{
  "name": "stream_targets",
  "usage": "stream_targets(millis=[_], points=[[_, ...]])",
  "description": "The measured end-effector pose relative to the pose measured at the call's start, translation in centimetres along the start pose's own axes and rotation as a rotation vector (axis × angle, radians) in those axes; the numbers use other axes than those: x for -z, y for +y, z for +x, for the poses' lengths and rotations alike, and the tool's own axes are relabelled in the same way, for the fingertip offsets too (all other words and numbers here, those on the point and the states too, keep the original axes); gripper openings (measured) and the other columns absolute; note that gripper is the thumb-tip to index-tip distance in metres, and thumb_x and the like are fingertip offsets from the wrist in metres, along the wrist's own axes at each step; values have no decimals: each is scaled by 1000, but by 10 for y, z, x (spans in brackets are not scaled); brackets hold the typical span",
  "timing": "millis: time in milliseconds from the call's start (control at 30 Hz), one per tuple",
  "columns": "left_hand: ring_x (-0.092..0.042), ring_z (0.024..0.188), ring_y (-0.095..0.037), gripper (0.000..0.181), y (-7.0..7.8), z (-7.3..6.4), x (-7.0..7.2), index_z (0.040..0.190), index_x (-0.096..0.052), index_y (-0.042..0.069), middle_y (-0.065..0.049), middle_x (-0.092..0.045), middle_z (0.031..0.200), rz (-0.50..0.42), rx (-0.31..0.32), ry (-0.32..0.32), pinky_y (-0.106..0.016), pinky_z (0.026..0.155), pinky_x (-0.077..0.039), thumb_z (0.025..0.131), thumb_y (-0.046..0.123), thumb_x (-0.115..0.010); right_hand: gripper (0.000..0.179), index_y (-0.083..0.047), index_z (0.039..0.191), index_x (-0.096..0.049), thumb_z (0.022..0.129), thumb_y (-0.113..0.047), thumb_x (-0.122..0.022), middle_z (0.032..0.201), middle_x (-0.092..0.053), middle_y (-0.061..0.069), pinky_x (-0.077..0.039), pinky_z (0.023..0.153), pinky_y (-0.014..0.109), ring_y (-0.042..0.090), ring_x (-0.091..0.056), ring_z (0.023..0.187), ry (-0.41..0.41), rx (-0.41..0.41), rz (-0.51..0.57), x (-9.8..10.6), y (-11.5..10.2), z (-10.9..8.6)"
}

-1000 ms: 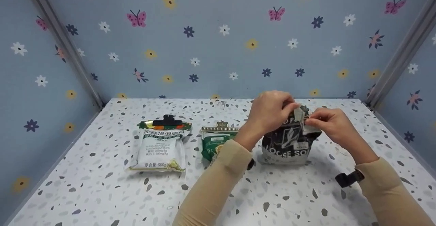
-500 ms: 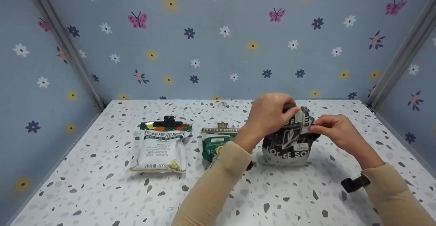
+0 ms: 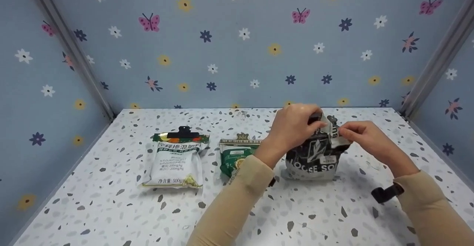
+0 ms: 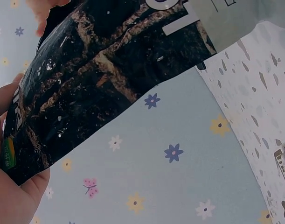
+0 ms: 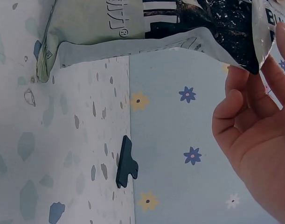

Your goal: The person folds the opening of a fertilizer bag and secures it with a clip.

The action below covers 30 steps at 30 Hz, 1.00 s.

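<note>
A black-and-grey bag of loose soil (image 3: pixel 311 159) stands upright on the speckled table, right of centre. My left hand (image 3: pixel 292 127) grips its top left edge. In the left wrist view, fingers and thumb of the left hand (image 4: pixel 16 196) lie on either side of the bag's (image 4: pixel 95 79) top edge. My right hand (image 3: pixel 366 138) pinches the top right edge beside a pale folded-out flap with lettering. The right wrist view has the right hand (image 5: pixel 254 126) at the bag's (image 5: pixel 203 18) dark upper corner. Behind the bag lies a dark bag clip (image 5: pixel 127 163).
A white fertilizer bag (image 3: pixel 172 166) with a black clip (image 3: pixel 183 132) across its top lies at the left. Between it and my left forearm is a green bag (image 3: pixel 231 160) with a gold-coloured clip (image 3: pixel 240 139), partly covered by the sleeve. A patterned wall (image 3: pixel 222 46) closes off the back.
My right hand has shifted a little to the right, pulling the bag's top right edge outward so more of its lettered side shows. The left hand keeps its grip, slightly lower.
</note>
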<state>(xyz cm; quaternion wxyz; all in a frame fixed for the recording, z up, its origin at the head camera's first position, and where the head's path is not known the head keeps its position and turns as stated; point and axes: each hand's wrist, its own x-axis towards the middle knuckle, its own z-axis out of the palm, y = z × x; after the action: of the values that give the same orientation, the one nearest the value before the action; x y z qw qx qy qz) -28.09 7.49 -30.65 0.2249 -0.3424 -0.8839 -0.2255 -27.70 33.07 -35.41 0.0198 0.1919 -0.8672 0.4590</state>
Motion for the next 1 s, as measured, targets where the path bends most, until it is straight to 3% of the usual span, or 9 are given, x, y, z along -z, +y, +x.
stream_targets(millis=[100, 233, 333, 500, 767, 1000], points=[[-64, 83, -9, 27, -2, -2, -2, 105, -72, 20, 7, -71, 96, -12, -15, 26, -25, 74, -50, 92, 43, -70, 28, 3, 107, -70, 104, -22, -56, 86, -61, -2, -45, 71, 29, 17, -53, 78, 32, -3, 58, 0, 6, 7], [-64, 86, -9, 26, -4, -3, -5, 106, -73, 20, 7, -72, 98, -14, -27, 56, -26, 77, -50, 93, 42, -70, 35, 1, 114, -67, 102, -31, -59, 93, -64, 2, -46, 75, 32, 20, -56, 85, 83, -62, 62, 0, 21, 20], [-64, 88, -9, 25, -5, -4, -6, 107, -72, 20, 7, -72, 99, -16, -26, 64, -25, 78, -50, 93, 41, -70, 41, -3, 125, -63, 102, -36, -59, 109, -65, 9, -47, 83, 38, 25, -58, 98, 127, -151, -33, -1, 34, 30], [-64, 89, -10, 26, -5, -6, -6, 107, -72, 20, 6, -72, 100, -24, -24, 66, -26, 78, -50, 94, 42, -70, 40, -3, 137, -55, 104, -26, -55, 125, -57, 22, -45, 90, 55, 41, -54, 115, 162, -260, -230, -2, 53, 48], [-64, 87, -10, 27, -8, -7, -5, 108, -72, 19, 5, -72, 99, -32, -25, 79, -26, 76, -50, 93, 42, -70, 48, 3, 145, -44, 103, -17, -52, 142, -42, 32, -42, 95, 61, 49, -44, 126, 75, -331, -387, 1, 69, 82], [-63, 82, -8, 27, -7, -8, -5, 106, -72, 19, 6, -71, 96, -38, -37, 72, -25, 72, -49, 94, 43, -69, 58, 9, 148, -34, 100, -15, -53, 146, -31, 39, -30, 104, 66, 57, -32, 131, -86, -341, -517, 6, 89, 89]])
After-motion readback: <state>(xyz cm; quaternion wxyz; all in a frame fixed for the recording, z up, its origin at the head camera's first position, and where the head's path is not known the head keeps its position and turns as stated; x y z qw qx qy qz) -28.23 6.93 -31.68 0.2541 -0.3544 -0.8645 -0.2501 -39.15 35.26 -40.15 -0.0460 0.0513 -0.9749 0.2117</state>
